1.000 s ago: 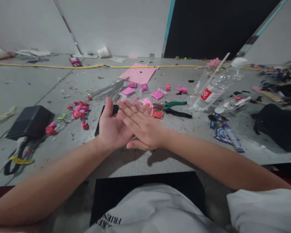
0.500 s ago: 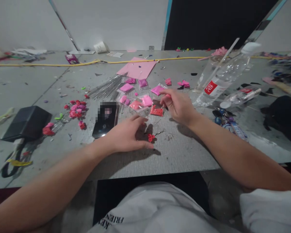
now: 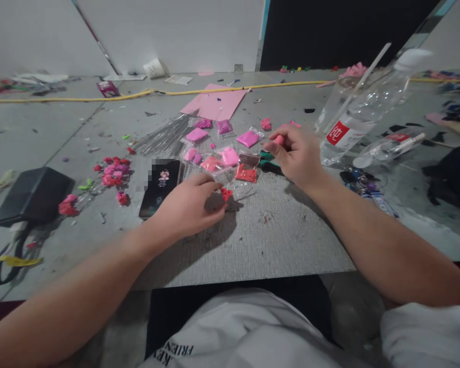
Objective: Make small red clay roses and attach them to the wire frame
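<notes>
My left hand (image 3: 193, 204) pinches a small red clay flower (image 3: 226, 194) between thumb and fingertips, just above the table. Thin wire seems to trail from it to the right. In my right hand (image 3: 299, 153), a coral-pink ball of clay (image 3: 279, 139) sits between thumb and forefinger. Partly hidden by that hand is a tool with green handles (image 3: 270, 163). Between the hands lie small clear bags of clay: a red one (image 3: 246, 174), a coral one (image 3: 210, 164) and several pink or purple ones, such as this magenta bag (image 3: 248, 138).
A phone (image 3: 159, 186) lies beside my left hand. Finished-looking pink and red clay flowers (image 3: 115, 171) and a black box with a cord (image 3: 32, 197) are farther left. Behind are wires (image 3: 164, 135), pink paper (image 3: 216, 101) and a yellow cable (image 3: 199, 90). A water bottle (image 3: 343, 133) stands right.
My left hand has closed on the red flower and brought it up and left off the table. My right hand has shifted right with the clay ball, uncovering the green-handled tool.
</notes>
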Demonstrator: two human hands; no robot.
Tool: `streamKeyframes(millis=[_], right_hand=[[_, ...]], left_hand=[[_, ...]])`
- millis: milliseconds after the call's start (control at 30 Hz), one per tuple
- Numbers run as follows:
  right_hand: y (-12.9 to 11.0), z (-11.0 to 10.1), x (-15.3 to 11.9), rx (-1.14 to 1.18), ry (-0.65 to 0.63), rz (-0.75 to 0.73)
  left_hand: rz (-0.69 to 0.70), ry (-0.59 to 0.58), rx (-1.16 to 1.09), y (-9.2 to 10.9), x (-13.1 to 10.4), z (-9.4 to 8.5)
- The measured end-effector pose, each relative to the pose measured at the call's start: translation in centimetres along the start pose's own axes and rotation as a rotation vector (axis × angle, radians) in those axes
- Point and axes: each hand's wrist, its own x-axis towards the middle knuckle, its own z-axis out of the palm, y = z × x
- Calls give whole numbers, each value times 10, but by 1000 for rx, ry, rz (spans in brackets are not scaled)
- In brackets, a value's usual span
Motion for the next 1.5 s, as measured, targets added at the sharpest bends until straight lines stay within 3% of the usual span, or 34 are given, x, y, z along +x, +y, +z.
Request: streamKeyframes(millis=[67,133,300,467,633,733,800,867,967,1033,1133,1267,1333,1400,1500], right_hand=[[2,1,1,10,50,20],[4,5,0,62,24,29],[1,16,-7,238,-252,98],[-12,15,-8,22,-389,4],[-20,14,-6,-27,-445,-19],[-28,17,-9,-32,-500,-56],[-39,20,-13,-28,-533,-93],[-51,21,-20,7,-531,-96],[-68,20,-34,48,-535,-105],[-73,18,-43,52,-555,-96],[-71,16,-51,58,-555,-139],[-60,15,-50,74,-468,-159],[-56,13,-48,124,-423,-44],[-54,11,-47,338,-440,230],[-52,9,-49,869,-744,683]], left_hand=[[-82,85,30,-5,3,0],[-143,144,41,-9,5,0],[-227,211,86,-13,9,6],[-353,200,109,-14,13,16],[-335,160,158,-10,10,19],[-278,218,184,-7,5,15],[-210,272,71,-2,1,12],[-159,270,-209,4,-4,12],[-245,113,-762,16,-9,19],[-340,67,-967,22,-10,26],[-406,40,-1106,23,-9,32],[-385,71,-1081,18,-8,29],[-312,139,-919,15,-9,25],[-189,147,-659,13,-11,21],[-147,52,-579,13,-12,18]])
